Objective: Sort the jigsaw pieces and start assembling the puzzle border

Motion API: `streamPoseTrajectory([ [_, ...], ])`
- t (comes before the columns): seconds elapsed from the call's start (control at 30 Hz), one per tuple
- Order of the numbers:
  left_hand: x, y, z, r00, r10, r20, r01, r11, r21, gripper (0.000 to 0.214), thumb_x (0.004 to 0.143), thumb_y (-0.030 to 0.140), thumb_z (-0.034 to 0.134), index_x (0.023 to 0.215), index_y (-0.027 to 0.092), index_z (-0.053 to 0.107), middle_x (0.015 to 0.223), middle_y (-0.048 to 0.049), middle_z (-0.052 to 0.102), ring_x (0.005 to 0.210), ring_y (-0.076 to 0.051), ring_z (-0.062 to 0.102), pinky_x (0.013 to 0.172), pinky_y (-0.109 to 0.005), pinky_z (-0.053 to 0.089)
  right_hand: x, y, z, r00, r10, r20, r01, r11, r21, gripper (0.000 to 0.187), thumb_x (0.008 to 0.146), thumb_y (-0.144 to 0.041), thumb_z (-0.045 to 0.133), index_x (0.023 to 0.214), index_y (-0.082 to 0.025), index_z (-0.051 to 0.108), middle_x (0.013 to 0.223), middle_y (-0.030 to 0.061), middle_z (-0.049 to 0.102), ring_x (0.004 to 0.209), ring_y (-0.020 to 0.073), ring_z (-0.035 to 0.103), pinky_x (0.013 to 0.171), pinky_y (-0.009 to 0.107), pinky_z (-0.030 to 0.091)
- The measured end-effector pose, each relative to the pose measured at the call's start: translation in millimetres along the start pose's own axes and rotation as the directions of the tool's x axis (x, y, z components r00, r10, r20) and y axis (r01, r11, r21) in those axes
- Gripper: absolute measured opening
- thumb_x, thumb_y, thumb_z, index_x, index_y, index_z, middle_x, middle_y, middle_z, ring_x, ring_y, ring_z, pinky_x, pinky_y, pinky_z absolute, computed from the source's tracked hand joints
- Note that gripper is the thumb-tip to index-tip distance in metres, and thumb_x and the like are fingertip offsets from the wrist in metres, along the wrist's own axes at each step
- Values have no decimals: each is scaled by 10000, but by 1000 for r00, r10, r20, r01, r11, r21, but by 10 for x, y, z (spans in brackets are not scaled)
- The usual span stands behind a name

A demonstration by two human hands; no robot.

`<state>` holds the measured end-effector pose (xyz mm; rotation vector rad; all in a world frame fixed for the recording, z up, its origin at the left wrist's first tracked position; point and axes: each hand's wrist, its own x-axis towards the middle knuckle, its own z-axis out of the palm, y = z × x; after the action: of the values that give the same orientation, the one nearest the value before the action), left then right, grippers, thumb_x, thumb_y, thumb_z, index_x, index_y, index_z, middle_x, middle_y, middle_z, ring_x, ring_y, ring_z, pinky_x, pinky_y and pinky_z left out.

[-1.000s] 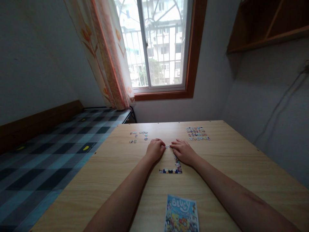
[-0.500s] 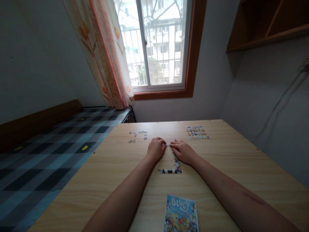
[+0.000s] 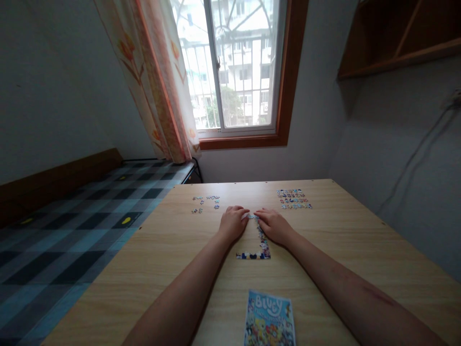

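A partly joined jigsaw puzzle border (image 3: pixel 265 251) lies flat on the table, with a bottom row and a right side running up to my hands. Between my fingertips sits a short light-blue row of puzzle pieces (image 3: pixel 252 216) at the top of that side. My left hand (image 3: pixel 234 223) has its fingers closed on the left end of this row. My right hand (image 3: pixel 272 225) presses its thumb and fingertips on the right end, covering part of the border's upper right. Small piece edges are hidden under the fingers.
Loose puzzle pieces (image 3: pixel 216 197) lie at the back left. Rows of sorted pieces (image 3: pixel 295 199) lie at the back right. A picture box or card marked "Bluey" (image 3: pixel 270 317) lies near me on the wooden table (image 3: pixel 162 269). A checkered bed (image 3: pixel 72 230) stands left.
My right fingertips have shifted slightly up, and more of the light-blue pieces shows between my hands, reaching the border's right side. My left hand has barely moved.
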<state>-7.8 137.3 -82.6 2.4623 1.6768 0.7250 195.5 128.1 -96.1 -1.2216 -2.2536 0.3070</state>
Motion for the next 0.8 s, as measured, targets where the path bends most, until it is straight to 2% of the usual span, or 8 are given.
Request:
streamPoseTrajectory([
  [0.17,5,72,-53,998,-10,59,6,997,75,253,934,274,566,1084,269,770,1271,-84,657,1171,-265,550,1052,-421,431,-5,-26,-3,1000,-25,13,26,998,-51,360,956,-241,491,1225,-255,730,1311,83,683,1282,267,570,1127,455,371],
  [0.43,12,136,-150,991,-2,136,-12,994,105,212,914,223,552,990,201,749,1125,-114,677,1089,-266,565,999,-384,459,-3,-31,-15,999,-14,40,17,997,-79,365,939,-228,512,1227,-271,730,1336,74,668,1295,276,555,1128,466,365],
  [0.67,63,103,-89,993,-31,111,26,999,47,194,881,176,573,984,179,736,1066,-109,696,1065,-257,598,998,-372,461,-5,-80,-45,999,-9,45,14,995,-103,358,941,-235,507,1213,-266,737,1333,77,669,1280,265,564,1133,454,359],
  [0.8,58,126,-90,996,-49,68,49,999,9,165,870,162,586,967,188,718,1019,-88,719,1017,-237,623,933,-345,479,-7,-76,-38,999,-16,30,19,994,-107,344,944,-244,506,1192,-264,743,1321,77,676,1265,253,574,1125,438,371],
])
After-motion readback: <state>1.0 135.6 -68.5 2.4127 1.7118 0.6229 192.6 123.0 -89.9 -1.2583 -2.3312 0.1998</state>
